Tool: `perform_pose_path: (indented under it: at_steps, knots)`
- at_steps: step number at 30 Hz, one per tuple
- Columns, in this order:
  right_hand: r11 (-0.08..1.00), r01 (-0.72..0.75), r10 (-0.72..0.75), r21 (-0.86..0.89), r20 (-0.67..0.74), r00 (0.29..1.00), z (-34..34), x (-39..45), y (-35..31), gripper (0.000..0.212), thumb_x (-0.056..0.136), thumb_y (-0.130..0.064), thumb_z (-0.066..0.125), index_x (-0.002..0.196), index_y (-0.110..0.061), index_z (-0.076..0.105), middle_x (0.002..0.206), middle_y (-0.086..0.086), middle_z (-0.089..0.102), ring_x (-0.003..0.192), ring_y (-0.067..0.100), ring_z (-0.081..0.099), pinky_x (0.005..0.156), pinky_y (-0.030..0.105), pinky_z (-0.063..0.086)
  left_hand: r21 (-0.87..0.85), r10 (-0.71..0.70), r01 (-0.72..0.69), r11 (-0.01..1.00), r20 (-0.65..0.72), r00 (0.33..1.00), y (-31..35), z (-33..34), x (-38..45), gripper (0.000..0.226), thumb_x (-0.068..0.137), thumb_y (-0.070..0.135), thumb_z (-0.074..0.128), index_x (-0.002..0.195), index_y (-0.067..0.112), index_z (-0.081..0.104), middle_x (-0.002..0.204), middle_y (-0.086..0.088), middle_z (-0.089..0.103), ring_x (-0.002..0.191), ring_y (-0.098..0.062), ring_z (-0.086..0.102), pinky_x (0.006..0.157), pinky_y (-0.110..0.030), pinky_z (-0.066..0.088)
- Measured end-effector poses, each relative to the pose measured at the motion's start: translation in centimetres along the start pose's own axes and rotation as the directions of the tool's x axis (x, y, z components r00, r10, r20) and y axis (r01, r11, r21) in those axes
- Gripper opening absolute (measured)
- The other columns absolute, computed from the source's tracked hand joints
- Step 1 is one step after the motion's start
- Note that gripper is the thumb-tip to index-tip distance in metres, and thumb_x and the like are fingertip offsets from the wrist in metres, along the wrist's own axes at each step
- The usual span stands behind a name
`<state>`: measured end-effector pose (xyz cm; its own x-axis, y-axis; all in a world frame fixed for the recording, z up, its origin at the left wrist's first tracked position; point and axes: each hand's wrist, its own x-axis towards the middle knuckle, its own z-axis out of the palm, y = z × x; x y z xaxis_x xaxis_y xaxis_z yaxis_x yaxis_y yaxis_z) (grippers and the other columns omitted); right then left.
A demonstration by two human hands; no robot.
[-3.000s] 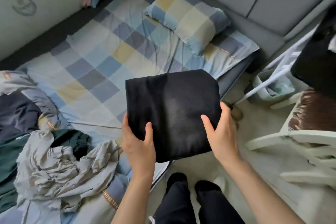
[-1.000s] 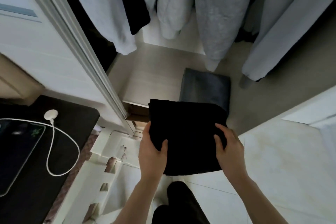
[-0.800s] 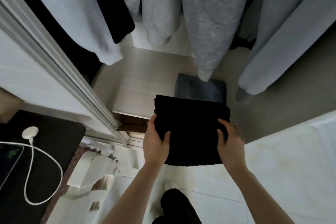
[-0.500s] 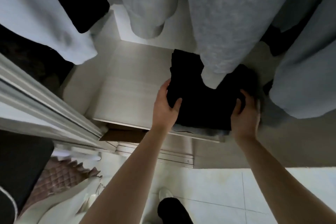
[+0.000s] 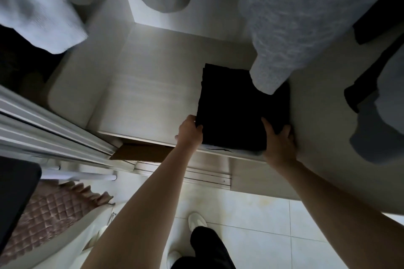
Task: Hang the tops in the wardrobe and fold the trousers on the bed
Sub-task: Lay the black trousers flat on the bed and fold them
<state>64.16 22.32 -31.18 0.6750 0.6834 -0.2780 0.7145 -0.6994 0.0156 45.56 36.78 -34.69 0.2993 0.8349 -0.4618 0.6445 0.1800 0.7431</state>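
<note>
folded black trousers (image 5: 238, 111) now lie on the wardrobe shelf (image 5: 153, 94), no longer carried (a grey hanging sleeve (image 5: 275, 72) covers their far corner) | left hand (image 5: 189, 132) fingers curled round the left edge | right hand (image 5: 278, 142) thumb on top, fingers round the right edge | view has come closer

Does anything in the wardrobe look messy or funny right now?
Nothing much. The folded black trousers lie flat and fairly square on the wardrobe shelf, with the left hand and right hand at their near corners. Only a grey sleeve dangles over their far corner.
</note>
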Motion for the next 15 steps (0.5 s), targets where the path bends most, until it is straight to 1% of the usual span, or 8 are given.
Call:
perform_pose_path:
  at_steps: [3, 5, 6, 7, 9, 10, 12, 15]
  knots:
    - [0.999, 0.020, -0.012, 0.042, -0.184, 0.983, 0.3, -0.3, 0.2, 0.085, 0.079, -0.010, 0.068, 0.148, -0.038, 0.027, 0.125, 0.020, 0.032, 0.105, 0.044, 0.044, 0.090, 0.045, 0.043, -0.160, 0.014, -0.023, 0.987, -0.058, 0.998, 0.0, 0.1, -0.7, 0.031, 0.100, 0.012, 0.042, 0.128, 0.022, 0.050, 0.093, 0.010, 0.061, 0.098, -0.025, 0.061, 0.102, -0.057, 0.041]
    - [1.000, 0.003, -0.001, 0.011, -0.173, 0.985, 1.2, -1.0, 0.2, 0.085, 0.081, -0.010, 0.066, 0.149, -0.038, 0.025, 0.125, 0.021, 0.034, 0.104, 0.043, 0.044, 0.091, 0.045, 0.042, -0.186, 0.048, -0.063, 0.981, -0.086, 0.995, -0.7, 0.3, -1.3, 0.042, 0.099, 0.008, 0.039, 0.133, 0.032, 0.042, 0.094, 0.009, 0.060, 0.093, -0.021, 0.060, 0.101, -0.058, 0.040]
    - [1.000, -0.001, -0.001, -0.021, -0.134, 0.991, 1.6, -1.4, 0.3, 0.086, 0.083, -0.010, 0.064, 0.150, -0.040, 0.019, 0.127, 0.021, 0.034, 0.105, 0.042, 0.044, 0.092, 0.044, 0.042, -0.098, 0.069, -0.076, 0.992, -0.069, 0.995, -1.1, 0.3, -1.7, 0.050, 0.098, 0.006, 0.038, 0.139, 0.036, 0.036, 0.104, 0.004, 0.060, 0.096, -0.021, 0.058, 0.100, -0.053, 0.037]
    - [0.999, 0.004, -0.008, -0.052, -0.092, 0.996, 2.0, -1.8, 0.4, 0.087, 0.085, -0.010, 0.061, 0.151, -0.041, 0.013, 0.129, 0.022, 0.034, 0.107, 0.041, 0.043, 0.093, 0.043, 0.041, 0.075, 0.094, -0.091, 0.993, -0.037, 0.995, -1.5, 0.5, -2.4, 0.060, 0.097, 0.004, 0.037, 0.146, 0.037, 0.026, 0.119, -0.001, 0.056, 0.103, -0.022, 0.054, 0.096, -0.048, 0.034]
    - [0.998, 0.009, -0.010, -0.067, -0.013, 1.000, 1.9, -2.2, 0.7, 0.089, 0.086, -0.011, 0.057, 0.151, -0.040, 0.004, 0.132, 0.022, 0.030, 0.112, 0.039, 0.040, 0.097, 0.042, 0.039, 0.427, 0.134, -0.149, 0.892, 0.066, 0.989, -2.4, 1.0, -3.8, 0.080, 0.094, 0.001, 0.040, 0.154, 0.034, 0.000, 0.148, -0.004, 0.034, 0.126, -0.030, 0.041, 0.098, -0.053, 0.030]
    - [0.999, 0.006, -0.005, -0.046, 0.022, 1.000, 1.5, -2.2, 0.6, 0.089, 0.087, -0.012, 0.057, 0.151, -0.040, 0.002, 0.135, 0.022, 0.027, 0.116, 0.040, 0.038, 0.099, 0.042, 0.038, 0.508, 0.137, -0.173, 0.844, 0.109, 0.985, -2.9, 1.0, -4.1, 0.087, 0.092, 0.000, 0.043, 0.154, 0.031, -0.009, 0.156, -0.002, 0.022, 0.135, -0.032, 0.033, 0.102, -0.058, 0.028]
    - [1.000, -0.002, 0.002, -0.004, 0.073, 0.997, 0.7, -2.5, 0.3, 0.087, 0.086, -0.015, 0.059, 0.152, -0.036, 0.005, 0.144, 0.022, 0.017, 0.126, 0.042, 0.030, 0.103, 0.044, 0.035, 0.573, 0.101, -0.180, 0.799, 0.167, 0.981, -3.7, 0.5, -4.7, 0.090, 0.091, 0.003, 0.048, 0.154, 0.026, -0.013, 0.161, 0.000, 0.012, 0.142, -0.033, 0.025, 0.107, -0.058, 0.027]
    - [0.999, -0.007, 0.003, 0.048, 0.077, 0.997, -0.8, -4.2, 0.1, 0.085, 0.086, -0.020, 0.060, 0.153, -0.023, 0.008, 0.152, 0.020, 0.014, 0.133, 0.042, 0.027, 0.107, 0.045, 0.032, 0.613, 0.074, -0.220, 0.759, 0.254, 0.964, -3.5, -1.2, -6.7, 0.082, 0.095, 0.013, 0.050, 0.156, 0.018, -0.003, 0.159, -0.002, 0.020, 0.141, -0.032, 0.026, 0.106, -0.050, 0.035]
